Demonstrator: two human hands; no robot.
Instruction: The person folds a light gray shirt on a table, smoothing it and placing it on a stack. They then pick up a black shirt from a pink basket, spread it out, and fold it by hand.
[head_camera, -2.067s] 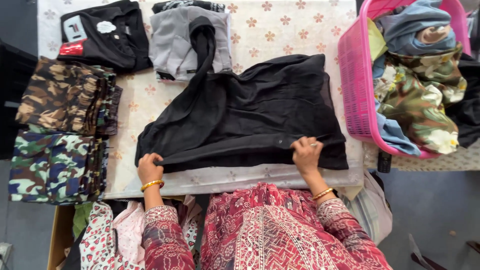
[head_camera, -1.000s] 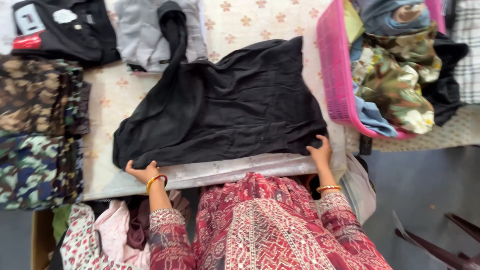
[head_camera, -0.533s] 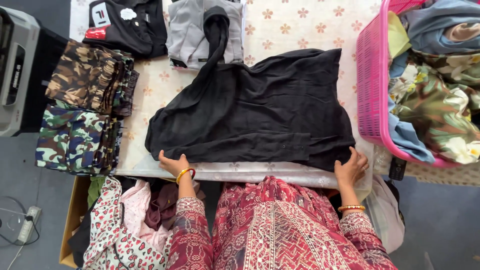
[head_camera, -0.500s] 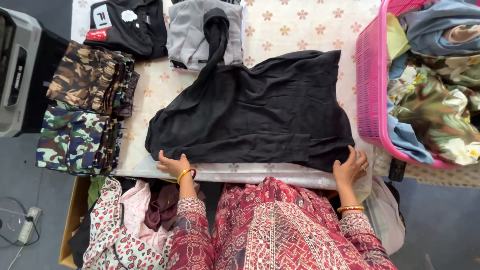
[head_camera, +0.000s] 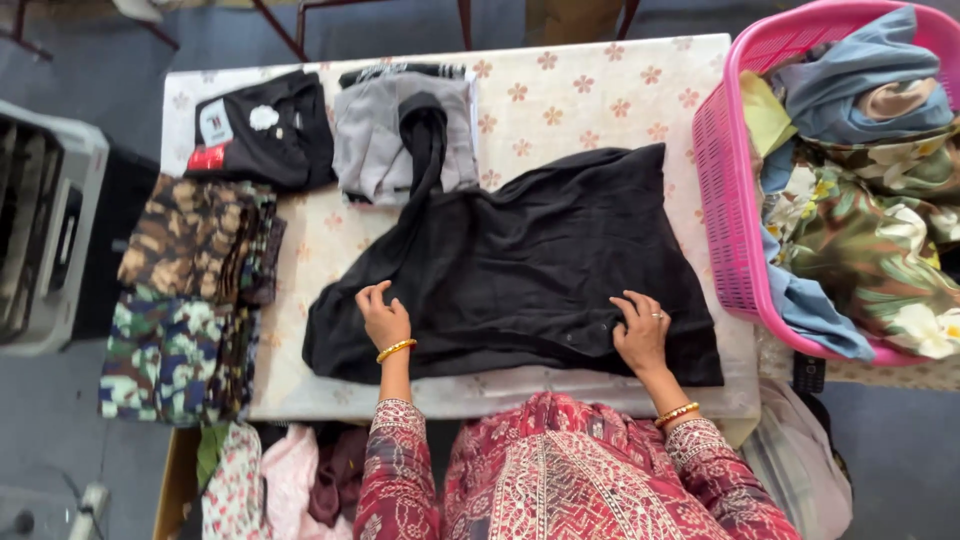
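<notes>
- Hands lie flat, fingers spread, on a black garment (head_camera: 520, 270) spread across the middle of the frame on a floral-covered table (head_camera: 590, 90).
- Left hand (head_camera: 383, 318) presses the garment's lower-left part; right hand (head_camera: 642, 332) presses its lower-right part. Neither pinches the cloth.
- Folded camouflage clothes (head_camera: 185, 300) sit at left.
- Pink laundry basket (head_camera: 722, 200) stands at right, full of clothes.

Matt black cloth garment (head_camera: 540, 270); glossy pink plastic basket (head_camera: 722, 210).
</notes>
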